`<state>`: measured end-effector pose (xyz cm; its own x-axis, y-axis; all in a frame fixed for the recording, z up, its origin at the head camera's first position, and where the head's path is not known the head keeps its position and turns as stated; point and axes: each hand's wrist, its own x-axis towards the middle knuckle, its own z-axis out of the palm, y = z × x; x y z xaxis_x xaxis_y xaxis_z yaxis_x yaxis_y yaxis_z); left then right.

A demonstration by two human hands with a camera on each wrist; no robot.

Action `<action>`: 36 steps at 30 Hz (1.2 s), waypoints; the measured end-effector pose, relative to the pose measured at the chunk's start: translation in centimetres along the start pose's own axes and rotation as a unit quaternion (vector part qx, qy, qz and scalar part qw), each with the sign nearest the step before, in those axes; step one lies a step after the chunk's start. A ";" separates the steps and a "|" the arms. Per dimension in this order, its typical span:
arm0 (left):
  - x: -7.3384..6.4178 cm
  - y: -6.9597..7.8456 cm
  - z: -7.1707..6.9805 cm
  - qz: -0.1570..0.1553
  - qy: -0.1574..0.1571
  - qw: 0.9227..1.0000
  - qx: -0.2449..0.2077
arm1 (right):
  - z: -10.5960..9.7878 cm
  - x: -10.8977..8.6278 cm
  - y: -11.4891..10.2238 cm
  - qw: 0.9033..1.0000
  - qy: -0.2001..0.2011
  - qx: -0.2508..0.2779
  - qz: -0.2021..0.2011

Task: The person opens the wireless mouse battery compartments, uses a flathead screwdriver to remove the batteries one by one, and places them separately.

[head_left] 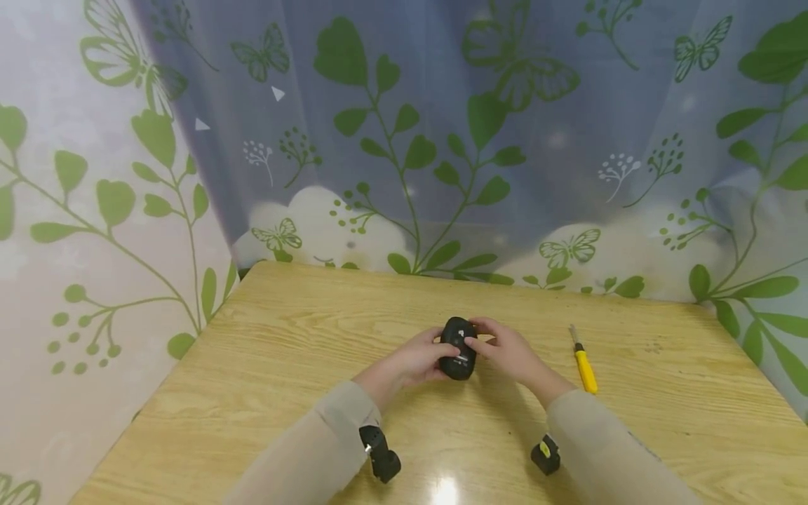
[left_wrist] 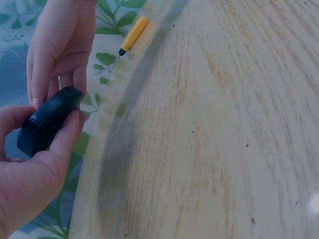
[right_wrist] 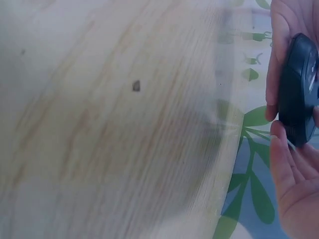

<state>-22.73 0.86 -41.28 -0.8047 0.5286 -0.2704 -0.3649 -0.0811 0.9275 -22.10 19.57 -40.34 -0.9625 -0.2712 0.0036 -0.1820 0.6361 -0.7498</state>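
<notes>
A black rounded object that looks like a computer mouse is held above the table, with small white markings on the side facing up. My left hand grips it from the left, thumb across its face. From the right, my right hand pinches it, thumb on the face and fingers at the far edge. The left wrist view shows the mouse edge-on between both hands. In the right wrist view the mouse is partly cut off at the frame's edge.
A yellow-handled screwdriver lies on the wooden table, right of the hands. Patterned curtain fabric hangs behind the table and on its left. A small black camera is strapped to the left wrist, another camera to the right.
</notes>
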 end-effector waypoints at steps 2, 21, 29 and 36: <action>0.0 -0.1 0.0 0.003 0.000 1.000 -0.007 | -0.1 0.0 -0.1 1.000 -0.003 0.006 -0.001; 0.6 -1.2 0.0 0.043 0.042 0.998 -0.006 | 0.5 -0.2 0.4 0.987 -0.025 0.160 -0.018; 0.4 -1.1 -0.4 0.048 0.035 0.998 0.000 | 0.9 -0.7 0.7 0.978 -0.030 0.207 0.002; 0.1 -0.9 -0.2 0.071 0.021 0.997 0.025 | 0.9 -0.9 0.8 0.975 -0.031 0.218 -0.010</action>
<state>-22.59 0.79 -42.23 -0.8658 0.4787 -0.1455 -0.2235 -0.1098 0.9685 -21.23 19.67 -41.56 -0.9431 -0.3325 -0.0079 -0.0856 0.2655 -0.9603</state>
